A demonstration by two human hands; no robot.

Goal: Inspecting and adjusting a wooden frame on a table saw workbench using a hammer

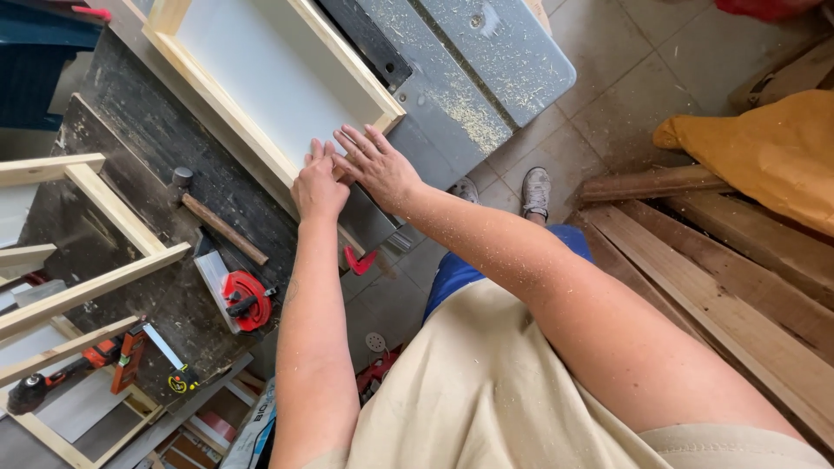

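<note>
Both hands meet at the near corner of a wooden frame (pixel 228 102) with a white panel, lying on the dark workbench (pixel 165 148) toward 11 o'clock. The left hand (pixel 318 188) is curled, fingers bent against the frame's edge; the right hand (pixel 375 165) lies flat, fingers spread, gripping nothing. A hammer (pixel 217 221) lies at 9 o'clock of the hands, a red tool (pixel 247 300) at 7 o'clock.

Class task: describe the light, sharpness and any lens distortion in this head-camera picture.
Head view: soft, even daylight, faint shadows; white panel bright, nearly washed out; left hand and right hand sharp; straight edges bow slightly toward the corners.
</note>
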